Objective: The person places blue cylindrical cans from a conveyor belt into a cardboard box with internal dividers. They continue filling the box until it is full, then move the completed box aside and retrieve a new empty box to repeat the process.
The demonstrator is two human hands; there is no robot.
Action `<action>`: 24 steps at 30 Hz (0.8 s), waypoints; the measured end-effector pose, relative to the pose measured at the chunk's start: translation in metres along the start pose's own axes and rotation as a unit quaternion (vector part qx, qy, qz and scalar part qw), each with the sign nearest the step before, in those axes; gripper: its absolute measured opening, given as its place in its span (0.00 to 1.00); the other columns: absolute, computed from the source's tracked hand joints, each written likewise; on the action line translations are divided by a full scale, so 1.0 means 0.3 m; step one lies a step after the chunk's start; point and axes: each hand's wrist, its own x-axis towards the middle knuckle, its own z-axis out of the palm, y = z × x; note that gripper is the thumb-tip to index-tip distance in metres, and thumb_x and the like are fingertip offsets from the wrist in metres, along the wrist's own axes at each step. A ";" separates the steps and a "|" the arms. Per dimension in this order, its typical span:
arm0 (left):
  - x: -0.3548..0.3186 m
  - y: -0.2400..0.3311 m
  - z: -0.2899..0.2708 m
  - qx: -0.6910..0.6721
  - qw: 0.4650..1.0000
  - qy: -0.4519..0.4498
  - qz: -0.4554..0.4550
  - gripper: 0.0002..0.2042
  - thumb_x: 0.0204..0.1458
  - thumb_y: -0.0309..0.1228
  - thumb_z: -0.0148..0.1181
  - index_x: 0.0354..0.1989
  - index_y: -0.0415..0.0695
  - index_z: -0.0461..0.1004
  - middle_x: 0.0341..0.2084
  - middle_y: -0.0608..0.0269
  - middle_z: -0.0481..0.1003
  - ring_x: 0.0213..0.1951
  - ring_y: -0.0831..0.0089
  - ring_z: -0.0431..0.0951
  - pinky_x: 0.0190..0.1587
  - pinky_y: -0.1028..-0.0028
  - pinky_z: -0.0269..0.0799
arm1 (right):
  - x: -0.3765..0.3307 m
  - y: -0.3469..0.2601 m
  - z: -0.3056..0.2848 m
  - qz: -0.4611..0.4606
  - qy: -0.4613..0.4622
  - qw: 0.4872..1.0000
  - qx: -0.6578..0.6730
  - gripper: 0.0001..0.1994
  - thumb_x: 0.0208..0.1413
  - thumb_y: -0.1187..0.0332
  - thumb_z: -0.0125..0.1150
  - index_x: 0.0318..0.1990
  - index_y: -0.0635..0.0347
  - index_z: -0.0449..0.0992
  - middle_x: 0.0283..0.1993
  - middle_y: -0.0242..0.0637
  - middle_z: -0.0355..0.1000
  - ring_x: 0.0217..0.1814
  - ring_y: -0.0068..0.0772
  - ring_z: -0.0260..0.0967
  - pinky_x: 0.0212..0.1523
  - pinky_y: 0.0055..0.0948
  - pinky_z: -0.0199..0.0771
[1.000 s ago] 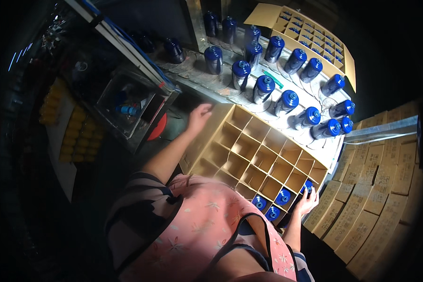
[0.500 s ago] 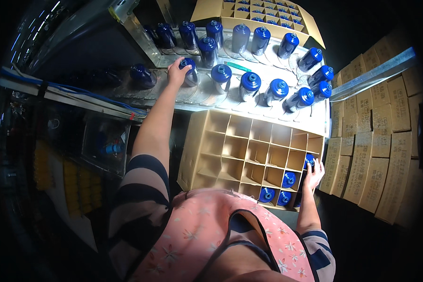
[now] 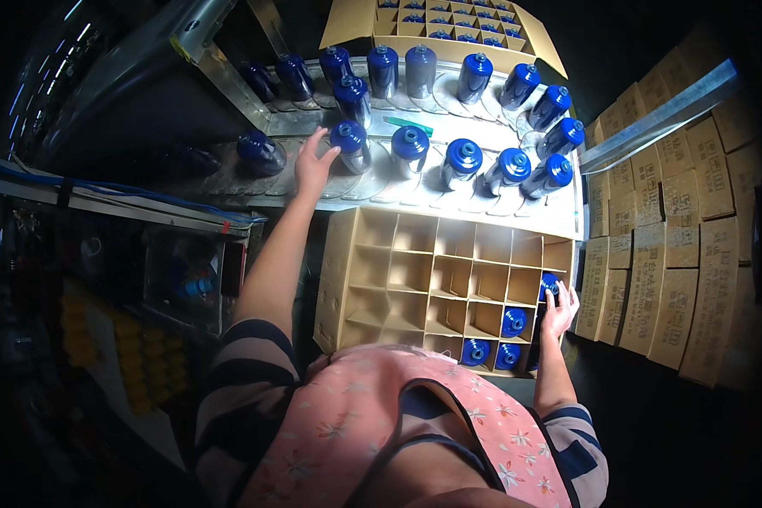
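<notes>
My left hand [image 3: 313, 166] is beside a blue bottle [image 3: 350, 148] on the conveyor, its thumb and fingers spread apart. The thumb tip lies close to the bottle's shoulder; whether it touches I cannot tell. At the right side of a divided cardboard box [image 3: 334, 262], my right hand [image 3: 560, 311] has its fingers closed around the top of another blue bottle [image 3: 549, 284], which sits down in a compartment. Nearer me in the same box stand further blue bottles [image 3: 513, 322], only their tops showing.
More blue bottles [image 3: 464, 161] stand upright in a curve along the plated conveyor [image 3: 381, 182]. A green strip [image 3: 408, 127] lies between the rows. Behind is a filled carton [image 3: 347, 25]. A metal bar [image 3: 660, 118] and stacked cartons [image 3: 694, 245] are at right.
My left hand has come off the top of the bottle it was touching, and its fingers have opened. Bottles on the near row have shifted right. My right hand keeps its hold.
</notes>
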 end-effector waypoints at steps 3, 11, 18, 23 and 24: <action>-0.218 -0.042 -0.093 -0.043 0.993 -0.037 -0.101 0.22 0.48 0.32 0.66 0.54 0.47 0.73 0.53 0.56 0.74 0.54 0.59 0.71 0.58 0.67 0.64 | -0.018 -0.019 0.016 -0.042 -0.007 0.999 0.005 0.18 0.46 0.69 0.70 0.48 0.50 0.80 0.61 0.28 0.69 0.65 0.34 0.58 0.64 0.31 0.61; -0.719 0.047 -0.174 0.067 0.951 -0.184 -0.240 0.40 0.46 0.43 0.69 0.66 0.45 0.57 0.64 0.46 0.60 0.62 0.52 0.61 0.63 0.63 0.59 | 0.060 -0.347 -0.237 -0.061 -0.028 0.933 0.353 0.14 0.52 0.79 0.61 0.48 0.68 0.76 0.57 0.42 0.71 0.61 0.35 0.65 0.65 0.33 0.58; -0.723 0.120 -0.177 0.121 0.935 -0.205 -0.265 0.35 0.55 0.39 0.59 0.68 0.44 0.51 0.61 0.46 0.63 0.62 0.45 0.61 0.66 0.59 0.54 | 0.143 -0.942 -0.360 -0.186 -0.079 0.842 0.501 0.15 0.53 0.77 0.60 0.49 0.69 0.75 0.59 0.45 0.68 0.64 0.39 0.62 0.67 0.37 0.55; -0.732 0.084 -0.205 0.108 0.940 -0.195 -0.257 0.28 0.59 0.33 0.52 0.67 0.46 0.52 0.58 0.44 0.66 0.59 0.45 0.65 0.67 0.58 0.53 | 0.105 -1.364 -0.013 -0.186 -0.230 0.745 0.598 0.15 0.54 0.78 0.60 0.50 0.62 0.77 0.58 0.38 0.70 0.61 0.29 0.64 0.60 0.29 0.64; -0.737 0.076 -0.208 0.105 0.946 -0.183 -0.245 0.27 0.59 0.32 0.51 0.67 0.46 0.52 0.57 0.44 0.67 0.58 0.44 0.65 0.64 0.58 0.57 | 0.104 -1.438 0.071 -0.215 -0.245 0.748 0.578 0.15 0.55 0.78 0.60 0.50 0.61 0.77 0.58 0.36 0.69 0.60 0.28 0.65 0.57 0.27 0.68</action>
